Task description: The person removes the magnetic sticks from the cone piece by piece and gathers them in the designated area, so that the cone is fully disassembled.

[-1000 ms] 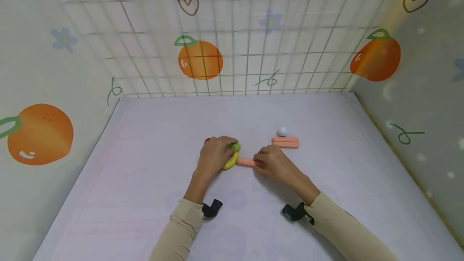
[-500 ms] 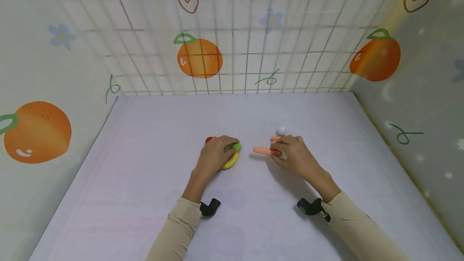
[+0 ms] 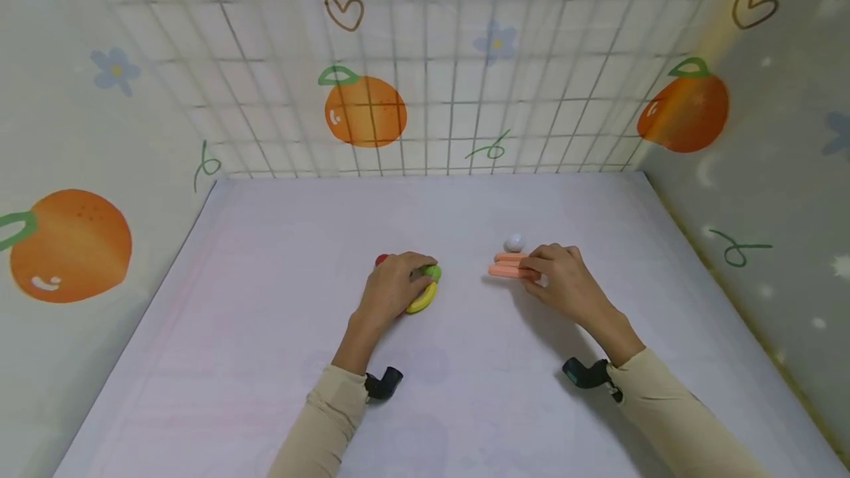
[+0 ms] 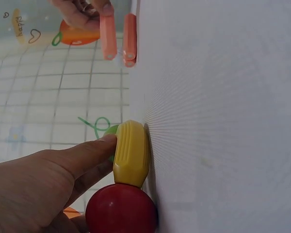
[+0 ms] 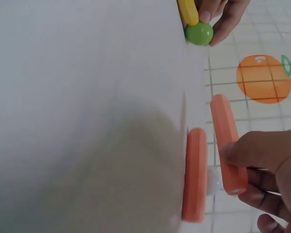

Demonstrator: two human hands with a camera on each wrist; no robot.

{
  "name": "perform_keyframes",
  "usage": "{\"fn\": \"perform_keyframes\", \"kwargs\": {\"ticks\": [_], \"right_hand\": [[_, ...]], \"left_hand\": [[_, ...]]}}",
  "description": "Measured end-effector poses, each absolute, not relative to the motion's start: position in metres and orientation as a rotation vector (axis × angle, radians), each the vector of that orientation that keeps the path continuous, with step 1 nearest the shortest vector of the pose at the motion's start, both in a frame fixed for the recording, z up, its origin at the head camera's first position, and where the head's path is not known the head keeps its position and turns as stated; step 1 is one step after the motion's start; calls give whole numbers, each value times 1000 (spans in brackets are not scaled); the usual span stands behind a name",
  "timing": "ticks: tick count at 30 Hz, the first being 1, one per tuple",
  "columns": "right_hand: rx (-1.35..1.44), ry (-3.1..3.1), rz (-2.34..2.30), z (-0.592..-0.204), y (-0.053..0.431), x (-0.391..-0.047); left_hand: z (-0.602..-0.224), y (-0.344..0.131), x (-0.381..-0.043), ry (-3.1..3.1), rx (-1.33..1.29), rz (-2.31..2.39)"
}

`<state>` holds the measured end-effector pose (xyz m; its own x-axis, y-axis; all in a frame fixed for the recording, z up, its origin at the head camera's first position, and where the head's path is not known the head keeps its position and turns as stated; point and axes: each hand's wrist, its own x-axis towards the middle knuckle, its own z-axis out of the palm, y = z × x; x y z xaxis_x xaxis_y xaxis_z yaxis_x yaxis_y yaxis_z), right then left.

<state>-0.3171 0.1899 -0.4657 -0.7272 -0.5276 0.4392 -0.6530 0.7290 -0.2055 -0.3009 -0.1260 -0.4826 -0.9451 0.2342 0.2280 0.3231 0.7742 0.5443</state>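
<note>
My right hand (image 3: 564,275) pinches an orange stick (image 5: 227,141) between thumb and fingertips (image 5: 247,150), gripping it toward its right end so that the rest pokes out to the left of my fingers. I hold it just above the other orange sticks (image 3: 508,262) lying on the table (image 3: 265,316). In the right wrist view one resting stick (image 5: 194,174) sits flat on the surface and the held one is raised a little off it, close by but tilted; I cannot tell whether the two touch. A small white ball (image 3: 514,243) sits just beyond the sticks, on their far side, and it shows through the gap between them at my fingers. My left hand (image 3: 392,288) is well apart from all this, to the left, lying over a small cluster of pieces with its fingers curved loosely over them. My left fingertip (image 4: 104,143) presses against the side of a yellow piece (image 4: 131,153), which lies on the table with a red ball (image 4: 121,209) touching its left end and a green ball (image 5: 199,33) at its right end, partly under my fingers. Whether that hand really grips the yellow piece or only rests against it, I cannot tell. Behind the table stands a wire grid (image 3: 425,94) in front of a wall printed with oranges.
</note>
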Motion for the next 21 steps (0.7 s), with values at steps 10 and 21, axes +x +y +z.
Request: {"fn": "perform_keyframes", "kwargs": {"ticks": [10, 21], "right_hand": [[891, -2614, 418, -471, 199, -321], [826, -2697, 318, -476, 200, -328]], "left_hand": [[-486, -125, -301, -2815, -452, -887], [-483, -125, -301, -2841, -427, -903]]}}
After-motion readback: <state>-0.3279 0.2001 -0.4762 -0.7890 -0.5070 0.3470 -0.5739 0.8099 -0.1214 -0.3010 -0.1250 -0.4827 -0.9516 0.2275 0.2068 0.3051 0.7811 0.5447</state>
